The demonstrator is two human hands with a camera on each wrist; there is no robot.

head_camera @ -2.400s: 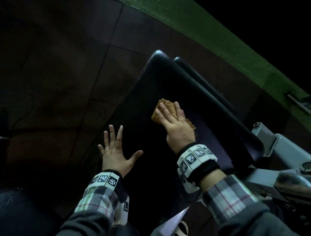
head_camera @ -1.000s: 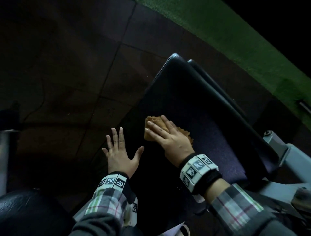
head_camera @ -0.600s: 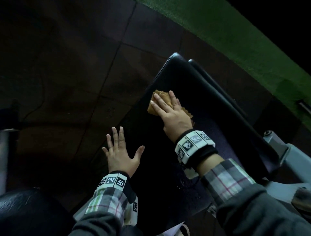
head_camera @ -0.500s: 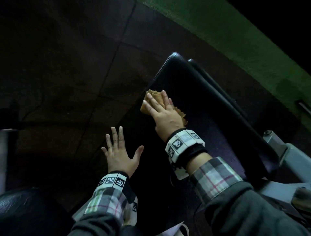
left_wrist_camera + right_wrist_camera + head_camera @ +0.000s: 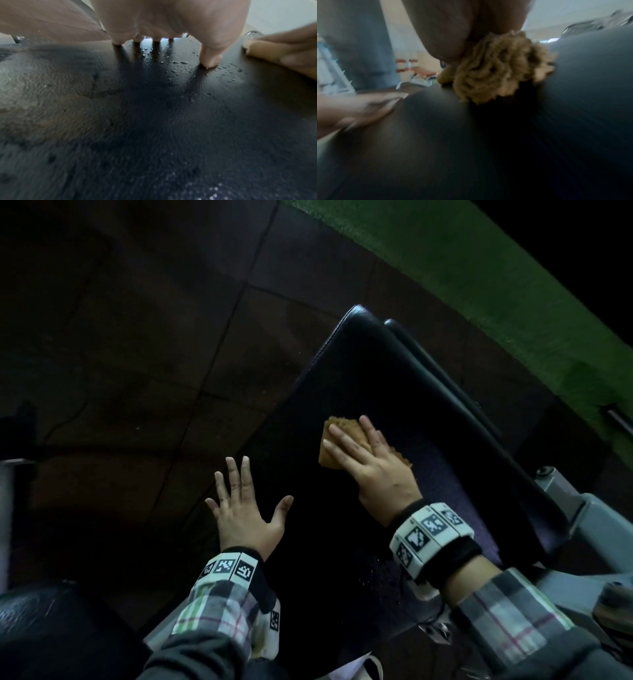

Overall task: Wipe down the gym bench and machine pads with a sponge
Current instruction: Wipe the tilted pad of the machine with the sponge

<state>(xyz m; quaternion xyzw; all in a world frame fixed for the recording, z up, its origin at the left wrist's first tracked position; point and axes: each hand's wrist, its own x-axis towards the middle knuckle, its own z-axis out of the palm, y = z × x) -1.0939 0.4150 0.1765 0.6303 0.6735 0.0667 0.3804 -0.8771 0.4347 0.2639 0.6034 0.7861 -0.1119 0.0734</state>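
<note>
tan porous sponge (image 5: 346,445) pinned flat under the right hand (image 5: 378,474), fingers (image 5: 342,445) straight, mid-way along the long black padded desk (image 5: 394,378); unwiped length ahead; left hand (image 5: 245,517) beside, fingers spread

Dark floor tiles (image 5: 144,344) with thin seams fill the head view from 9 to 12 o'clock. A green turf strip (image 5: 486,289) runs diagonally from 12 towards 3 o'clock. A grey metal frame (image 5: 596,522) sits at 4 o'clock. A glossy black rounded object (image 5: 51,631) lies at 8 o'clock. The right wrist view shows blurred orange-and-white gym equipment (image 5: 418,73) at 9 o'clock.
</note>
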